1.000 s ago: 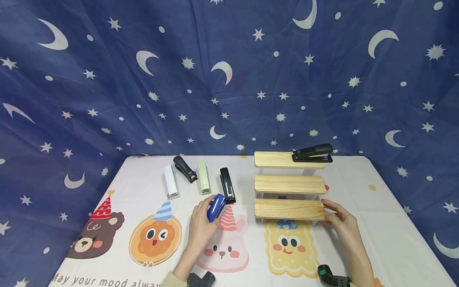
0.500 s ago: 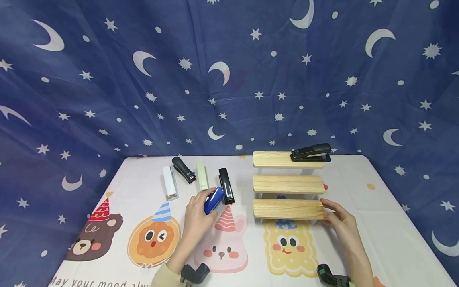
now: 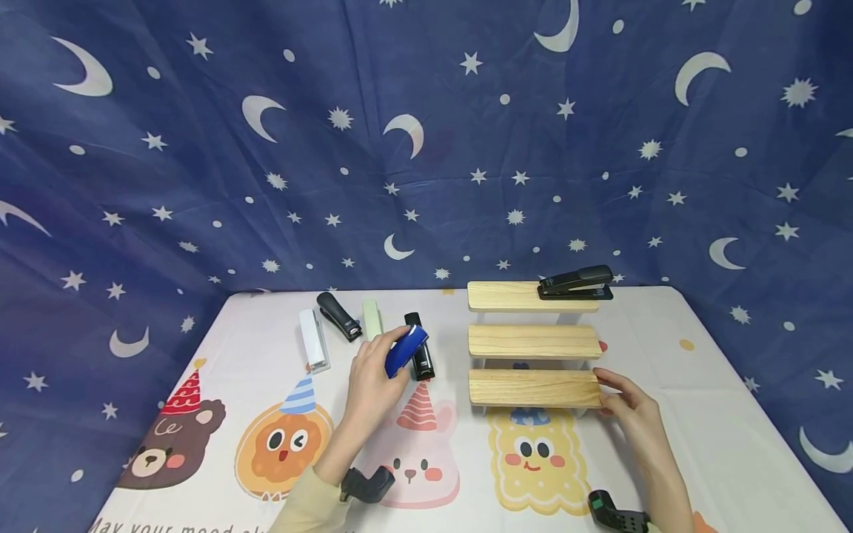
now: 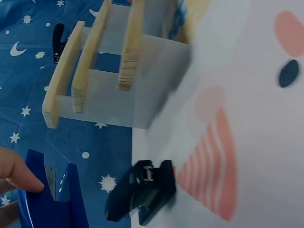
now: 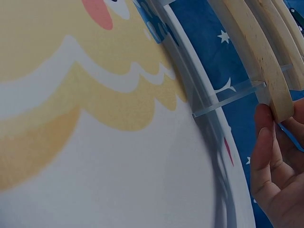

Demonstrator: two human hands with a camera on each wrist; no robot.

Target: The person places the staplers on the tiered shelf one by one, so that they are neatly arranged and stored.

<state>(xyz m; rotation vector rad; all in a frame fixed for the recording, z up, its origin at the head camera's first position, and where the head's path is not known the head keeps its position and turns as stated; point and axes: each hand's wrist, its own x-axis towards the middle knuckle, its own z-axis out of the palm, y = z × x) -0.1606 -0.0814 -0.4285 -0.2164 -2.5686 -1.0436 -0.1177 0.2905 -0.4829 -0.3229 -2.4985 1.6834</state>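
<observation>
A blue stapler [image 3: 406,351] is in my left hand [image 3: 375,377], gripped between thumb and fingers and raised over the table. In the head view it overlaps a glossy black stapler [image 3: 423,363] lying behind it. The left wrist view shows the blue stapler [image 4: 52,199] at lower left, with fingers along its side. My right hand [image 3: 633,407] pinches the right end of the lowest wooden step [image 3: 533,389] of a three-step rack. In the right wrist view, thumb and fingers hold that wooden step [image 5: 280,99] at its end. A black stapler [image 3: 576,283] sits on the top step [image 3: 503,296], at its right.
Left of the rack lie a white stapler [image 3: 314,340], a matte black stapler [image 3: 339,316] and a pale green stapler [image 3: 372,319], partly hidden by my left hand. The middle step [image 3: 533,341] is bare wood. A blue star-patterned curtain [image 3: 426,148] hangs behind the table.
My left hand has lifted the blue stapler and carried it away from me, now in front of the glossy black one. The right hand keeps its hold on the rack.
</observation>
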